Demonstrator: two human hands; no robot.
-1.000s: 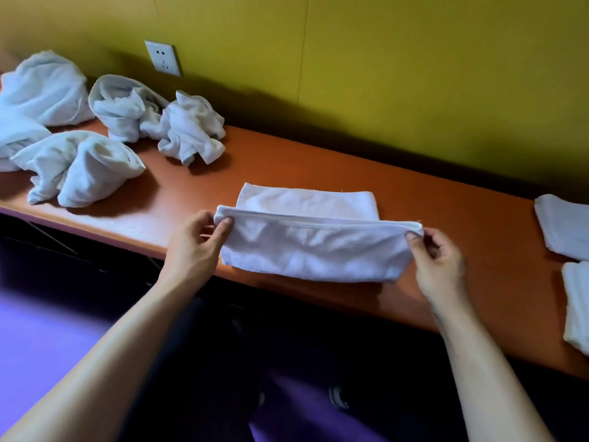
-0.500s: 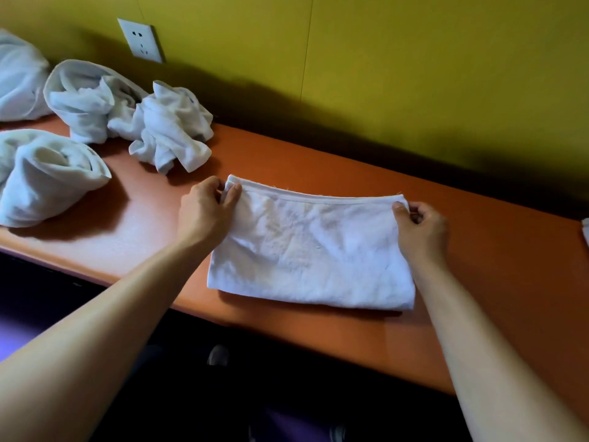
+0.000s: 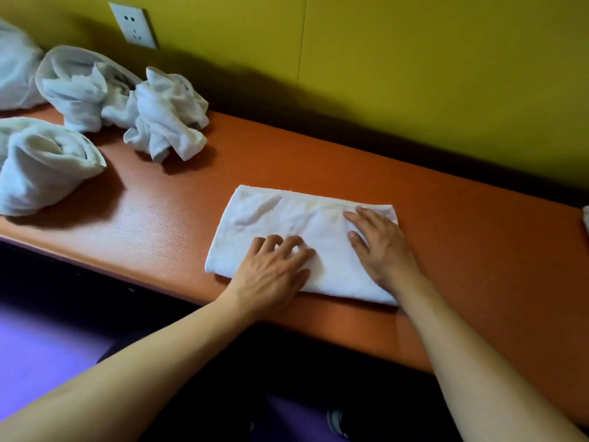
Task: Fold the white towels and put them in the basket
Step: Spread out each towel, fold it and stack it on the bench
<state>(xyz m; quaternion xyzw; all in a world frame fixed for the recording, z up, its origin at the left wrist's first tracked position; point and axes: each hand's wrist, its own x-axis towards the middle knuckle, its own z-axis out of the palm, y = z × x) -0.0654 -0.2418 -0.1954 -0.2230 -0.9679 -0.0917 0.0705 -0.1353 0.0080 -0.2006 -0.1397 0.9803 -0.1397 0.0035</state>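
Note:
A folded white towel (image 3: 274, 215) lies flat on the orange table (image 3: 462, 250) near its front edge. My left hand (image 3: 274, 272) presses on the towel's near left part with fingers spread. My right hand (image 3: 379, 247) lies flat on its right half, fingers straight. Several crumpled white towels sit at the left: one (image 3: 165, 113) near the wall, one (image 3: 76, 87) beside it, one (image 3: 41, 164) closer to the front, one (image 3: 16, 65) at the frame's edge. No basket is in view.
A yellow wall with a white socket (image 3: 134, 25) runs behind the table. A sliver of white cloth (image 3: 585, 218) shows at the right edge. Purple floor (image 3: 41, 362) lies below the table's front edge.
Both hands let go of the towel's far corners after laying the fold down and now lie flat on top of it. The view has shifted a little.

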